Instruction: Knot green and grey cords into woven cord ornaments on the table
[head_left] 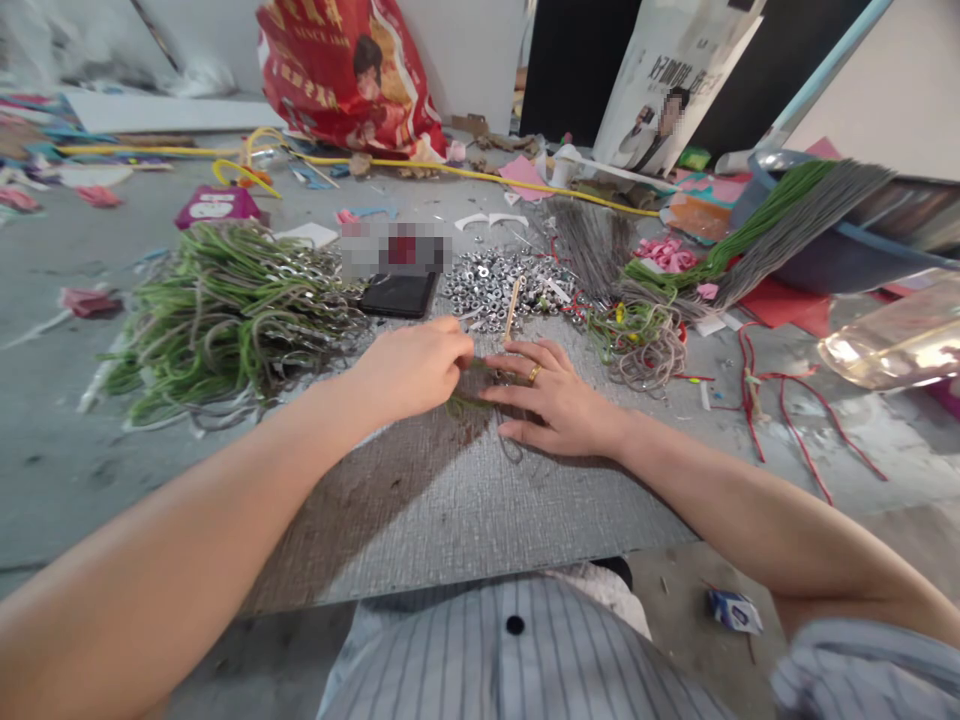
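Note:
My left hand [424, 368] is closed, fingertips pinched at a short green cord [466, 402] on the grey tabletop. Its fingers partly hide the cord. Close by on the right, my right hand [555, 395] lies with fingers stretched out and a ring on one. Those fingers rest over the cord's other side, where a grey loop [511, 450] shows below them. Just beyond both hands is a heap of small silvery metal pieces [480, 285], with a thin wooden stick [513, 308] across its near edge.
Left lies a big bundle of green and grey cords [225, 320] with metal ends, beside a black phone-like object [399, 295]. Right are tangled cords [637, 340], long straight cords [795, 230] over a blue basin [765, 200], red strings [750, 390] and a clear bottle [892, 335].

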